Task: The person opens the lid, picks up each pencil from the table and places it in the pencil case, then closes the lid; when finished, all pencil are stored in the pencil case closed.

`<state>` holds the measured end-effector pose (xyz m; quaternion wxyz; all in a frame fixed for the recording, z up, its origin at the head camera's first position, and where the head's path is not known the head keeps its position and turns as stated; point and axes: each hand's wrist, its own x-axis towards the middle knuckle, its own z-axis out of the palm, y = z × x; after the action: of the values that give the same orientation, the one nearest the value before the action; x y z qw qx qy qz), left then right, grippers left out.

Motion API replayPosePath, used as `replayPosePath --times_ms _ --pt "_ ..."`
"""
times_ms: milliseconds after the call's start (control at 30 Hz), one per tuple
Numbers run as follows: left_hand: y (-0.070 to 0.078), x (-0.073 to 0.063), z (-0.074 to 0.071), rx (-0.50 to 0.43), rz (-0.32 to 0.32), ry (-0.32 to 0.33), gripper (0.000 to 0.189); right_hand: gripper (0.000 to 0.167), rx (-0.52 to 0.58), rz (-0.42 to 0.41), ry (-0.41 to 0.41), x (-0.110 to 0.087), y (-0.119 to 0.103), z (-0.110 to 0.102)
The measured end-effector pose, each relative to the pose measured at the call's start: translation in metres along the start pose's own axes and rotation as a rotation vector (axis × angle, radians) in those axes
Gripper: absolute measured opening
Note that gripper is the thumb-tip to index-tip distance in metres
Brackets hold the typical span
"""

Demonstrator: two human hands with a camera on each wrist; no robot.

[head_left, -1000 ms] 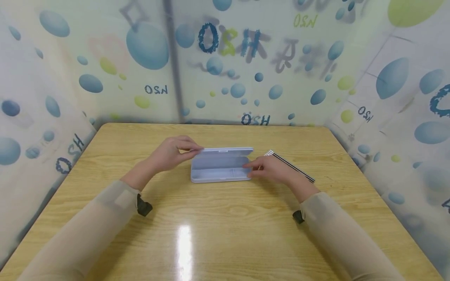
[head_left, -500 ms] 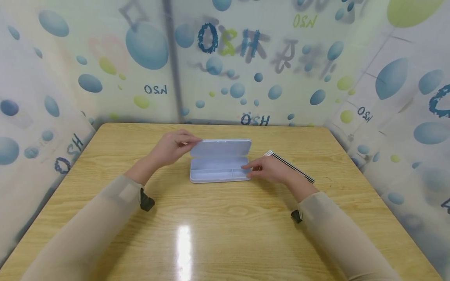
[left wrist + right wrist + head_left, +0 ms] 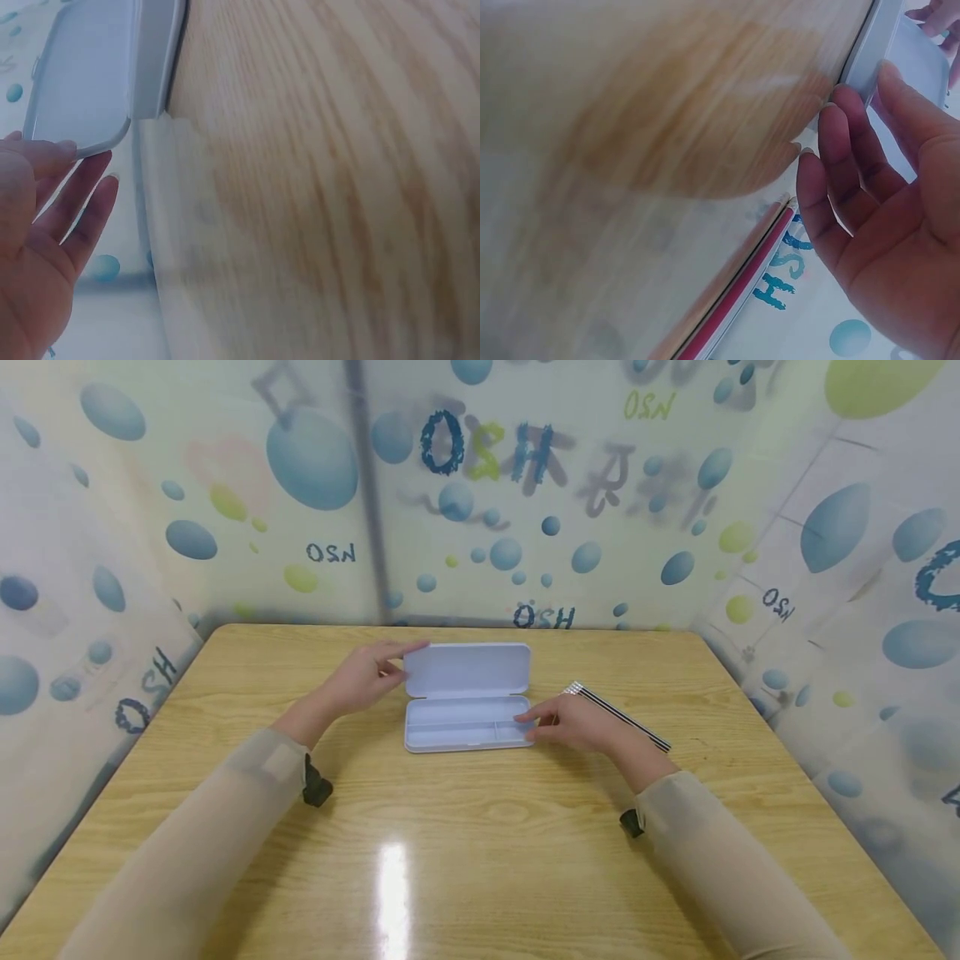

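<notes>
A pale bluish-white pencil case (image 3: 450,713) lies on the table with its lid (image 3: 468,670) raised and standing up at the back. Inside the base, thin dividers mark off a long slot and a small compartment at the right; no items show in it. My left hand (image 3: 362,678) holds the lid's left end, and in the left wrist view the thumb (image 3: 52,154) lies over the lid's edge with fingers behind. My right hand (image 3: 581,722) pinches the right end of the base, thumb at the rim and fingertips (image 3: 847,97) along the outer side.
A bundle of slim striped pencils (image 3: 626,718) lies slanted on the table, just behind and right of my right hand. The wooden table (image 3: 480,860) ends at a patterned curtain (image 3: 480,543) at the back and sides.
The lid has swung up and back from a half-raised tilt to standing, with my left hand moving up alongside it. My right hand has stayed at the base's right end.
</notes>
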<state>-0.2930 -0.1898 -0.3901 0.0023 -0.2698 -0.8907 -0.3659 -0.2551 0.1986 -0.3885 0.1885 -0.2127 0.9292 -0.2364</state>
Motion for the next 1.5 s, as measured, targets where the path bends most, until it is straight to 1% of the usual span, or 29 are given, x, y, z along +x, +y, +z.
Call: replayPosePath --times_ms 200,467,700,967,1067,1133,1233,1300,1500 --pt "-0.008 0.003 0.005 0.011 -0.066 -0.079 0.075 0.036 0.014 0.001 -0.001 0.000 0.001 0.001" --pt "-0.012 0.004 0.008 -0.013 -0.104 -0.141 0.087 0.036 0.063 0.010 -0.009 0.000 0.001 0.002" --pt "-0.014 0.005 0.008 0.019 -0.123 -0.150 0.086 0.035 0.054 0.019 -0.013 -0.002 -0.002 0.001" --pt "-0.015 0.007 0.010 -0.027 -0.190 -0.184 0.085 0.036 0.031 0.027 -0.023 -0.001 -0.003 0.000" --pt "-0.016 0.006 0.010 -0.047 -0.201 -0.192 0.086 0.035 0.004 0.022 -0.023 0.000 -0.003 0.001" --pt "-0.017 0.005 0.010 -0.054 -0.208 -0.191 0.087 0.035 -0.017 0.017 -0.022 0.001 -0.003 0.001" --pt "-0.017 0.003 0.008 -0.046 -0.207 -0.191 0.087 0.036 -0.045 0.014 -0.024 0.002 -0.006 0.001" --pt "-0.018 0.001 0.007 -0.036 -0.218 -0.189 0.087 0.036 -0.053 0.019 -0.025 0.003 -0.009 0.001" --pt "-0.022 -0.005 0.003 -0.038 -0.245 -0.188 0.087 0.036 -0.036 0.029 -0.022 0.007 -0.015 -0.002"
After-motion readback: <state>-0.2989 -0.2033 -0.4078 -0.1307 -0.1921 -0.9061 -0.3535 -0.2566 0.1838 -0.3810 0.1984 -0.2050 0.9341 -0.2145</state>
